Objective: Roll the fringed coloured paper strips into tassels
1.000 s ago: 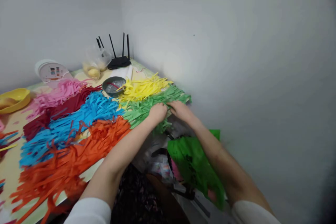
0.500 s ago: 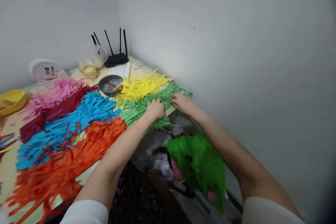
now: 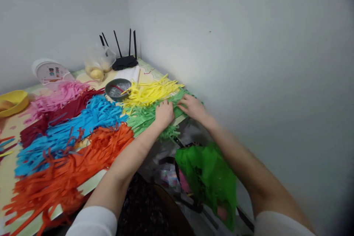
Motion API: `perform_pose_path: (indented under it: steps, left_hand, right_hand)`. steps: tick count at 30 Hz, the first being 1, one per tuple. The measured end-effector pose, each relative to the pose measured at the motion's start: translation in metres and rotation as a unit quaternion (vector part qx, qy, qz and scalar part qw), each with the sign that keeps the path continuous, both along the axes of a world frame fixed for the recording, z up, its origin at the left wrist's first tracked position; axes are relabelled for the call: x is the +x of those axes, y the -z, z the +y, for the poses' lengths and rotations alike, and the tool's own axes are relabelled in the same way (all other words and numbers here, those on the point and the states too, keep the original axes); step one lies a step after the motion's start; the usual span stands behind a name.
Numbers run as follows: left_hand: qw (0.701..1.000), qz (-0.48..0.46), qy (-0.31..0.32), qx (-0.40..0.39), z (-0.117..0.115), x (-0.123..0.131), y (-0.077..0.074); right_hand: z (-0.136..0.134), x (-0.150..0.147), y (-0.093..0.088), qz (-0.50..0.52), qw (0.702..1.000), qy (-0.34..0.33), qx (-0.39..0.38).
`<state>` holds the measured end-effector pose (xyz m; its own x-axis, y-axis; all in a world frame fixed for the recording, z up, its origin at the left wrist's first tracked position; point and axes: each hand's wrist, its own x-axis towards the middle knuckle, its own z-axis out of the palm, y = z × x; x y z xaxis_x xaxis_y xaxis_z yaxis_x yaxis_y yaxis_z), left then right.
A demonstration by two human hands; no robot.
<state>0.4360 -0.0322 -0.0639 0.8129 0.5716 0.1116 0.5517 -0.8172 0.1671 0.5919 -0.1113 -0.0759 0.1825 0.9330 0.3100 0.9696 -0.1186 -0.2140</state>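
Observation:
At the table's right corner, by the wall, lies a bunch of green paper fringe [image 3: 143, 115]. My left hand [image 3: 165, 112] rests on its middle with fingers curled down into the strips. Just right of it, my right hand [image 3: 192, 107] has its thumb and fingers bent onto the same green fringe. Some strips hang over the table edge below my left hand. Behind the green lies yellow fringe [image 3: 152, 91]. To the left are blue fringe [image 3: 85, 118] and orange fringe [image 3: 74, 166]. My fingertips are partly hidden among the strips.
A grey bowl [image 3: 118, 89] sits behind the blue fringe. Farther back are a black router [image 3: 125, 62], a bag of yellow round things [image 3: 96, 73], dark red fringe [image 3: 63, 112] and pink fringe [image 3: 59, 97]. A yellow bowl [image 3: 16, 102] stands left. A green bag [image 3: 207, 177] hangs below the table.
My right hand has shifted slightly left, closer to my left hand, and lies flatter over the green fringe. My left hand stays at nearly the same spot. The view has shifted a little.

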Motion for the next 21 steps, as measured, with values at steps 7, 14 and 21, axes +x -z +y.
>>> perform_pose_path:
  steps: [7,14,21]
  left_hand:
    - [0.997,-0.057,-0.037,0.028,0.009,-0.003,-0.014]
    - [0.983,-0.167,-0.074,0.016,0.025,-0.012,-0.049]
    - [0.884,-0.418,-0.159,-0.138,0.062,-0.049,-0.078]
  right_hand:
    - [-0.01,-0.048,0.028,0.055,0.997,0.047,0.036]
    - [0.013,-0.051,0.04,0.094,0.993,0.061,-0.019]
    - [0.024,-0.032,0.037,0.085,0.992,0.079,-0.043]
